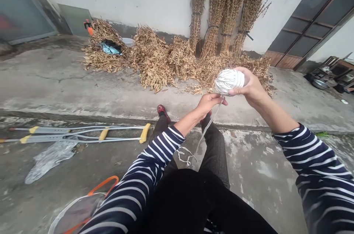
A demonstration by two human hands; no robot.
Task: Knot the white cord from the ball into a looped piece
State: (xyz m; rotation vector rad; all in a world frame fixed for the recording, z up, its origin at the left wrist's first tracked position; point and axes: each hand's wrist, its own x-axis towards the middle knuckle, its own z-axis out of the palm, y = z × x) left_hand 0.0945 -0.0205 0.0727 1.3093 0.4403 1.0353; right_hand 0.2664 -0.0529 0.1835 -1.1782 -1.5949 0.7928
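A ball of white string sits in my right hand, whose fingers wrap its right side. My left hand is just left of the ball, with its fingertips closed near the strand. That strand of white string runs down from the ball past my knees. It ends in loose loops that hang over the concrete, and I cannot tell whether they touch it. Part of the ball is hidden by my right hand.
Two aluminium crutches lie on the concrete to the left, beside a crumpled plastic sheet. An orange-rimmed bag is at lower left. Dried plant bundles are heaped along the wall ahead, with others standing against it.
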